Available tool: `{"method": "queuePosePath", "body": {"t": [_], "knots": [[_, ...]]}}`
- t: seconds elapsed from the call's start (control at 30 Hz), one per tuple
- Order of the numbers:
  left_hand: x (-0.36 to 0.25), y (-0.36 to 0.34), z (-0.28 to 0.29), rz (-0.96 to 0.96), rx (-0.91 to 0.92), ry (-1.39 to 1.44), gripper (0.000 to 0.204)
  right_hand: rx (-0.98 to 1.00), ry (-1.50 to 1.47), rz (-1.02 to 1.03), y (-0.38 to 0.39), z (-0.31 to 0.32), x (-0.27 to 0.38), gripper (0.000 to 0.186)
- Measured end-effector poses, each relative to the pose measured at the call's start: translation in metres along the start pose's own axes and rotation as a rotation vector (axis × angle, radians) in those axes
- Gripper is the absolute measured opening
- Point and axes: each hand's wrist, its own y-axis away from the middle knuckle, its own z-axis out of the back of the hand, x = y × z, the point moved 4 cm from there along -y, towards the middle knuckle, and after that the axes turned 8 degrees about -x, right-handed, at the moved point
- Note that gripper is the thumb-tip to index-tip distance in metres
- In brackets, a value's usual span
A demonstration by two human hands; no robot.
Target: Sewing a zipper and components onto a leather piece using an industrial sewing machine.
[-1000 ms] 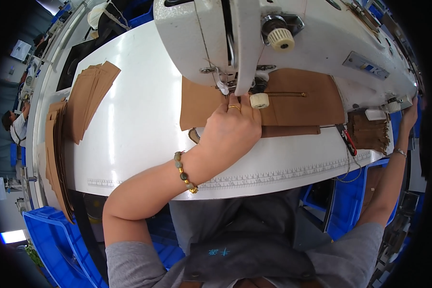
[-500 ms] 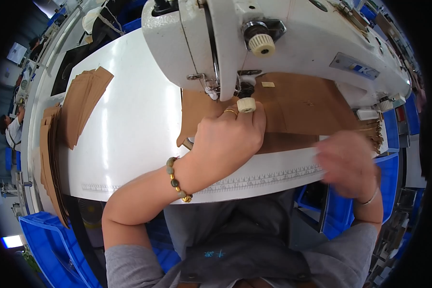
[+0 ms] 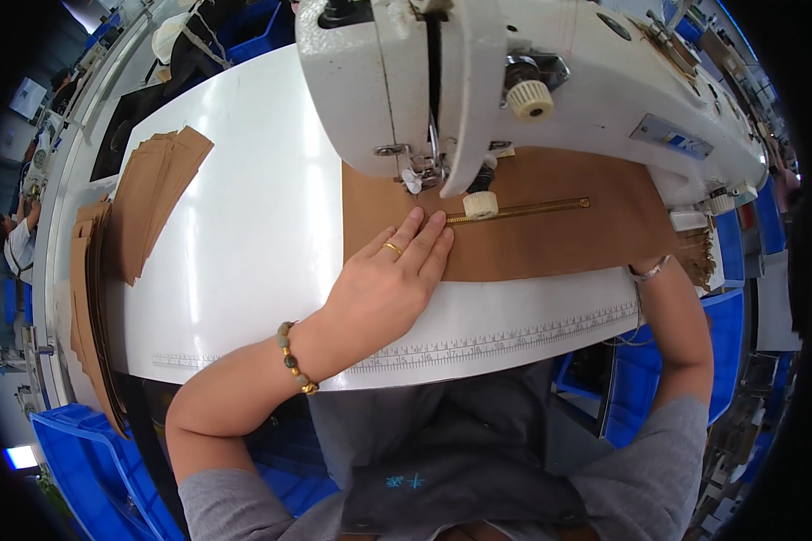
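A brown leather-like panel lies on the white sewing table, partly under the head of a white sewing machine. A gold-toothed zipper runs across it, with a small metal end at the right. My left hand rests flat on the panel's left part, fingers stretched out, fingertips beside the zipper's left end and just below the presser foot area. My right hand reaches under the panel's lower right corner. The panel hides its fingers; only the wrist with a bracelet shows.
Stacked brown strips fan out on the left of the white table, beside more brown pieces at its edge. A printed ruler follows the front edge. Blue bins stand below. Far left, another person sits.
My left hand has moved left and flattened out. My right hand has slid under the panel's right side. The panel now lies with the zipper showing; before, its surface looked folded and layered.
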Motion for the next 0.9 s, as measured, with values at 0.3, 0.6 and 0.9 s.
{"method": "queuePosePath", "body": {"t": [0.3, 0.6, 0.9], "knots": [[0.024, 0.005, 0.012, 0.129, 0.131, 0.031, 0.047, 0.433, -0.303, -0.193, 0.036, 0.131, 0.067, 0.041], [0.058, -0.025, 0.024, 0.319, 0.385, 0.306, 0.031, 0.036, -0.514, -0.052, -0.043, 0.031, 0.104, 0.048], [0.021, 0.025, 0.064, 0.062, -0.218, 0.053, 0.024, -0.248, -0.399, 0.046, -0.046, 0.013, 0.115, 0.037]]}}
